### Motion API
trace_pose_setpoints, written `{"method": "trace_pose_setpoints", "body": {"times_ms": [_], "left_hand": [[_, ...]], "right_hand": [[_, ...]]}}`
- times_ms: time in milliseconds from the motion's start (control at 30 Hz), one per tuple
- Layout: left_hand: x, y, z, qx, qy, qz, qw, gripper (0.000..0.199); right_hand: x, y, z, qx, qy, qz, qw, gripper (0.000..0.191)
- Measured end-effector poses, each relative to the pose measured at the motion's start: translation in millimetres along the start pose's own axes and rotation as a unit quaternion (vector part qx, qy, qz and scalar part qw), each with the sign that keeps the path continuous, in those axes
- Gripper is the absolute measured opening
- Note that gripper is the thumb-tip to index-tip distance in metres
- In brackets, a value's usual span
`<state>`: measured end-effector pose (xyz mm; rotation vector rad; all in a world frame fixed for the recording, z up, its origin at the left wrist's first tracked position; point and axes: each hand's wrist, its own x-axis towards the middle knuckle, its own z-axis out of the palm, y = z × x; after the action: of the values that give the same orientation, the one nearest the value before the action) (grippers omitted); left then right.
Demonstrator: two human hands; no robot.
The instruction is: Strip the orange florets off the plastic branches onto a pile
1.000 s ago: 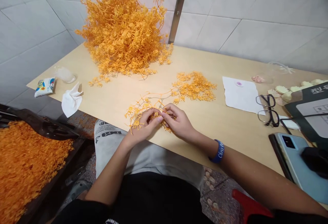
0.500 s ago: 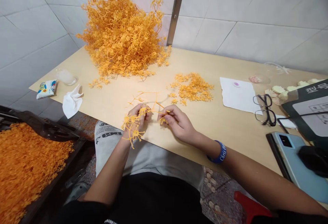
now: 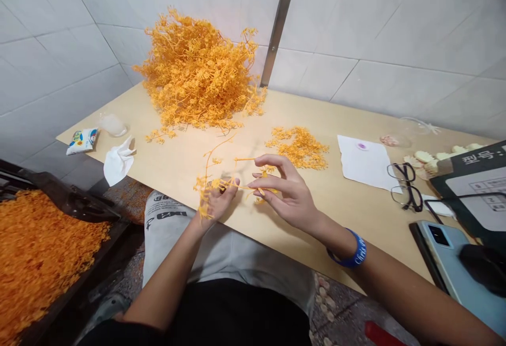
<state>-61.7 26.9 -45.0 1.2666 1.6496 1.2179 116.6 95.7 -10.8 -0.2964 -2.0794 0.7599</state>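
Observation:
My left hand (image 3: 222,199) is closed on a branching orange plastic flower sprig (image 3: 204,188), whose small flower heads hang over the fingers and wrist. A thin stem of it arcs up toward the back of the table. To the right, my right hand (image 3: 286,188) pinches small orange florets between thumb and fingers, its index finger raised along a stem piece (image 3: 245,159). Just behind that hand lies a small heap of loose orange florets (image 3: 302,148). A tall pile of orange sprigs (image 3: 201,71) stands against the wall.
On the table's left are a small packet (image 3: 82,141), a clear plastic bag (image 3: 113,124) and a crumpled tissue (image 3: 119,160). Paper (image 3: 366,164), glasses (image 3: 407,185), a dark box (image 3: 474,177) and a phone (image 3: 454,261) lie right. A bin of orange pieces (image 3: 43,261) stands lower left.
My right hand has lifted slightly and moved right, its fingers more spread. The sprig in my left hand has turned. The camera view has tilted up a little.

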Motion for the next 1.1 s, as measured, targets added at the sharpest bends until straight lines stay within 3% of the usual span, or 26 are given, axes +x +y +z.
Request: {"method": "trace_pose_setpoints", "body": {"times_ms": [100,233,400,567,667,833,933,1100], "left_hand": [[-2.2,1.8,0.7,0.012,-0.014,0.000,1.000,0.045],[-1.6,-2.2,3.5,-0.017,-0.012,0.026,0.999,0.030],[0.8,-3.6,6.6,-0.112,-0.024,0.017,0.993,0.026],[4.6,-9.1,1.4,-0.153,-0.047,0.022,0.987,0.036],[5.7,-9.5,-2.4,-0.129,-0.036,0.045,0.990,0.042],[1.9,-0.6,-4.2,-0.060,-0.059,0.074,0.994,0.048],[-0.9,1.8,-3.3,-0.057,-0.095,0.089,0.990,0.055],[-3.3,-0.9,2.0,0.052,-0.127,0.074,0.988,0.041]], "right_hand": [[4.0,-15.9,-11.0,-0.007,0.018,-0.015,1.000,0.025],[9.6,-30.4,-22.5,-0.007,0.062,-0.004,0.998,0.022],[14.5,-27.4,-20.9,0.073,0.094,0.096,0.988,0.009],[14.9,-10.8,-8.3,0.228,0.107,0.284,0.925,0.025],[10.8,-0.2,1.9,0.341,0.075,0.350,0.869,0.035],[2.2,13.0,19.4,0.467,0.067,0.429,0.771,0.036],[-0.6,16.4,25.7,0.474,0.073,0.441,0.759,0.039],[-1.6,18.3,23.5,0.471,0.072,0.414,0.776,0.037]]}}
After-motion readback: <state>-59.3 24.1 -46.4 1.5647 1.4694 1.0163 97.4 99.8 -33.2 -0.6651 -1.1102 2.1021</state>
